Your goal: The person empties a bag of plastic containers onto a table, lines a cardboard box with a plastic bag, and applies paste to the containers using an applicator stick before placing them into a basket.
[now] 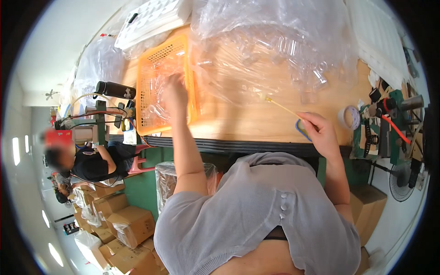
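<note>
My left hand (176,94) is over the orange plastic basket (192,98), among transparent pieces and plastic film inside it. Motion blurs its fingers, so I cannot tell whether they hold anything. Between the thumb and fingers of my right hand (321,133) is a thin yellow stick (285,108) with a small pale tip, pointing up and left over the wooden table (238,121). Just beside that hand, partly covered by it, lies a small blue-rimmed object (302,130). Transparent film (224,78) spreads from the basket toward the table's middle.
A large plastic bag (275,27) with transparent tubular pieces (316,75) covers the back. A black bottle (115,90) lies left of the basket, and a tape roll (349,118) is at right. Another person (98,160) sits at left near cardboard boxes (130,224).
</note>
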Motion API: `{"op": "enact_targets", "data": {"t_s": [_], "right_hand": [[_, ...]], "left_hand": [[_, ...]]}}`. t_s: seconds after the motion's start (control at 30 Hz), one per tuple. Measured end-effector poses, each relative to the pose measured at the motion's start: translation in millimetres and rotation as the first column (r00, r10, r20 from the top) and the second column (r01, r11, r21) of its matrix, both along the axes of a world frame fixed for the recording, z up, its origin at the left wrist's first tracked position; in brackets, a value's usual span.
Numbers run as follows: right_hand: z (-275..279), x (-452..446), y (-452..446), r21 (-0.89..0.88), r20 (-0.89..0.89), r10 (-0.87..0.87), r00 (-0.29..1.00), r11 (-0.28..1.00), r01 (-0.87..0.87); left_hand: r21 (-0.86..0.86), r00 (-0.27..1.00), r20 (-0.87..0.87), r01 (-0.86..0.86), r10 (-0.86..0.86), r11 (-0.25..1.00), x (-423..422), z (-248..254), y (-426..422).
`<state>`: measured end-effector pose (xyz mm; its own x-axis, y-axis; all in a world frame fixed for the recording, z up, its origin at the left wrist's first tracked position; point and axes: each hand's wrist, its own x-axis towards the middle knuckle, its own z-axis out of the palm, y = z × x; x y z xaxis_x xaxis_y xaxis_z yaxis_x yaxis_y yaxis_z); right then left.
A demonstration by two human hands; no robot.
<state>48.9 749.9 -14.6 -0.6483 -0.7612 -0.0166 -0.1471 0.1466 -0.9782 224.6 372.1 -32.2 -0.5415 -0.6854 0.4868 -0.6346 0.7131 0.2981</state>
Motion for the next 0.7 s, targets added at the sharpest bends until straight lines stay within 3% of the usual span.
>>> {"op": "enact_targets", "data": {"t_s": [0.03, 0.1, 0.13, 0.17, 0.23, 0.33, 0.43, 0.53, 0.57, 0.63, 0.7], "right_hand": [[-1, 0, 0, -0.006, 0.001, 0.006, 1.000, 1.000, -0.006], [-4, 1, 0, -0.017, -0.002, 0.023, 1.000, 1.000, -0.023], [0, 1, -1, -0.002, -0.011, 0.038, 0.999, 0.999, -0.038], [2, 2, -1, -0.007, -0.012, 0.035, 0.999, 0.999, -0.035], [2, 3, 1, -0.020, -0.018, 0.020, 1.000, 1.000, -0.021], [8, 0, 11, 0.046, -0.005, -0.023, 1.000, 0.999, 0.023], [2, -4, 28, 0.095, -0.006, -0.069, 0.998, 0.993, 0.069], [-11, -5, 39, 0.098, 0.025, -0.121, 0.992, 0.988, 0.118], [-16, -6, 40, 0.088, 0.049, -0.131, 0.990, 0.988, 0.127], [-23, -5, 40, 0.084, 0.093, -0.130, 0.987, 0.989, 0.123], [-25, -5, 38, 0.098, 0.126, -0.116, 0.985, 0.990, 0.104]], "left_hand": [[0.164, 0.984, -0.130, 0.142, -0.122, 0.976, -22, -16, 2], [0.118, 0.915, -0.144, 0.393, -0.376, 0.912, -76, -39, 21], [0.217, 0.959, -0.009, 0.280, -0.284, 0.935, -98, -25, 49], [0.232, 0.930, -0.009, 0.359, -0.367, 0.904, -123, -54, 43], [0.105, 0.908, 0.086, 0.401, -0.410, 0.910, -160, -101, 39], [-0.128, 0.891, 0.313, 0.382, -0.328, 0.915, -186, -109, 48], [-0.102, 0.850, 0.438, 0.370, -0.292, 0.924, -185, -107, 44], [0.257, 0.958, -0.021, 0.282, -0.286, 0.925, -182, -108, 42], [0.515, 0.954, -0.212, 0.293, -0.212, 0.806, -183, -107, 41], [0.837, 0.877, -0.469, 0.404, 0.103, 0.370, -183, -102, 39], [0.816, 0.750, -0.576, 0.509, 0.324, 0.272, -196, -115, 36]]}}
